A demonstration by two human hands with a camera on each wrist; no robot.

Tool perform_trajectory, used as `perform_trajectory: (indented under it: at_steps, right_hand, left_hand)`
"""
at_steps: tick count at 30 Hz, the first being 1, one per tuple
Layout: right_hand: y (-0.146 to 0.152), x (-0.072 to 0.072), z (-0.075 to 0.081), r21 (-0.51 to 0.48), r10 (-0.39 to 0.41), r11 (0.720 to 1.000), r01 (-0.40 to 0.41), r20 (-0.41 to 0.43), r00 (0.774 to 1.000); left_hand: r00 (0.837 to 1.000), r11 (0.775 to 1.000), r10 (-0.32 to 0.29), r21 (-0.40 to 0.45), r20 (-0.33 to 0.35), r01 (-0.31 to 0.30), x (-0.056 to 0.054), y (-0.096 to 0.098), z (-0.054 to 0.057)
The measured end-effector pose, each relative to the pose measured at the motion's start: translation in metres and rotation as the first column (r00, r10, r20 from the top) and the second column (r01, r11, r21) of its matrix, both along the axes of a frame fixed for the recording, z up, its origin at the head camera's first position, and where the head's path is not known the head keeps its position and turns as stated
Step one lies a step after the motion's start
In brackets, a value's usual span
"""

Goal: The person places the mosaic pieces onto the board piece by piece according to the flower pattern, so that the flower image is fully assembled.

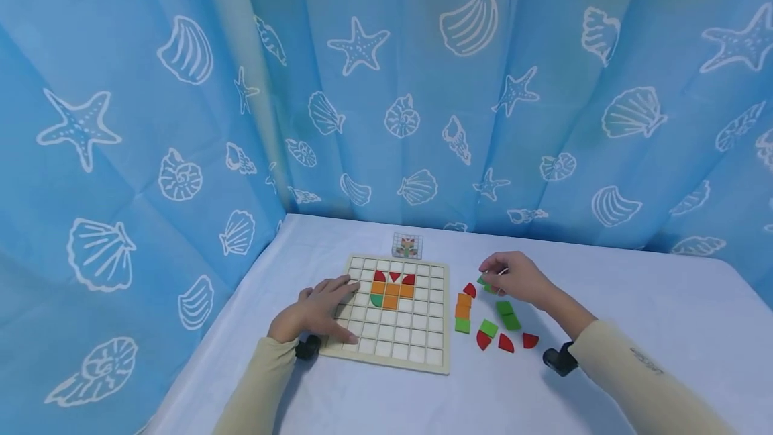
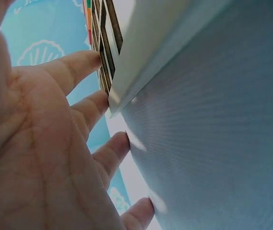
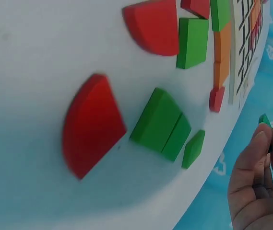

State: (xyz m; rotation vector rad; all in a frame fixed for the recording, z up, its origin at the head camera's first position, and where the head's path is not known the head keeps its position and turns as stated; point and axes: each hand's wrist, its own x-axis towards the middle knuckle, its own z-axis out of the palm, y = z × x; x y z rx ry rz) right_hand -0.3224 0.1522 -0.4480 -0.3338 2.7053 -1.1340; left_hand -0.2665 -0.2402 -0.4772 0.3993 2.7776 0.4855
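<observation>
My left hand (image 1: 320, 311) lies with spread fingers on the left side of a square wooden grid board (image 1: 447, 314). Its fingertips (image 2: 100, 98) are at the board's edge and the cloth beside it. On the board, red pieces (image 1: 408, 279) top a group of orange squares (image 1: 391, 302), with a green quarter-round (image 1: 376, 300) at the lower left. Right of the board, my right hand (image 1: 513, 277) pinches a small green piece (image 3: 264, 119) between thumb and finger, raised over the table; the fingers hide most of its shape.
Loose green squares (image 1: 507, 315), red quarter-rounds (image 1: 530, 340) and orange squares (image 1: 463, 305) lie on the white cloth right of the board. A small pattern card (image 1: 407, 246) lies behind the board. A blue shell-print curtain (image 1: 386, 86) hangs at the back and left.
</observation>
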Motion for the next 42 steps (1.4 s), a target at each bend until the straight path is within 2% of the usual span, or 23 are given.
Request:
perform_trajectory:
  at_steps: [6, 12, 19, 26, 33, 42]
  right_hand:
    - [-0.014, -0.007, 0.001, -0.001, 0.007, 1.000, -0.007, -0.003, 1.000]
    - [-0.030, -0.001, -0.007, 0.030, 0.024, 0.999, -0.024, -0.006, 1.000]
    - [-0.042, 0.002, -0.017, -0.009, 0.016, 1.000, -0.016, -0.001, 1.000]
    - [-0.060, 0.001, -0.015, 0.013, 0.088, 0.996, -0.088, -0.028, 0.996]
    - [-0.076, 0.005, -0.014, -0.018, 0.112, 0.994, -0.112, -0.010, 0.994]
    - [-0.093, 0.010, -0.019, -0.023, 0.182, 0.983, -0.182, -0.030, 0.983]
  left_hand:
    - [1.000, 1.000, 0.017, 0.005, -0.001, -0.017, -0.005, 0.001, 0.001]
    - [1.000, 1.000, 0.017, -0.017, 0.014, -0.017, -0.003, 0.001, -0.002]
    - [1.000, 1.000, 0.014, -0.013, 0.011, -0.014, -0.002, 0.003, -0.003]
    - [1.000, 1.000, 0.021, -0.015, 0.017, -0.021, -0.001, 0.001, -0.002]
    - [1.000, 1.000, 0.018, -0.009, 0.021, -0.018, -0.001, 0.000, 0.002]
    - [0.999, 0.999, 0.024, -0.031, 0.022, -0.023, -0.002, 0.000, 0.000]
